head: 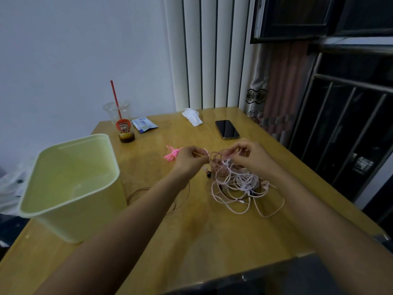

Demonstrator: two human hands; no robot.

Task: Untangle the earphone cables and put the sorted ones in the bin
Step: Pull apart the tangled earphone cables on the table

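Hands meet over the middle of a wooden table (212, 241) in the head view. The left hand (188, 159) has its fingers drawn together, pinching a strand of pale cable, and the right hand (247, 155) just beside it is likewise curled tight, thumb and fingertips nipping another strand at the top of the tangled earphone cables (240, 184). That tangle of whitish-pink wire hangs from both hands and spreads in loose loops on the table below and nearer than the right hand. A dark earbud (208, 173) dangles between the two wrists. A thin brownish cable (138, 193) lies in loops under the left forearm. A pale green bin (70, 188) stands well to the left of the left hand, nothing visible inside it. Just beyond the left hand lies a bright pink cord (172, 153). Farther off past the right hand rests a dark phone (227, 129), with a crumpled tissue (192, 116) behind it. Far beyond the left hand stand a plastic cup (121, 122) with a red straw and a blue packet (143, 124).
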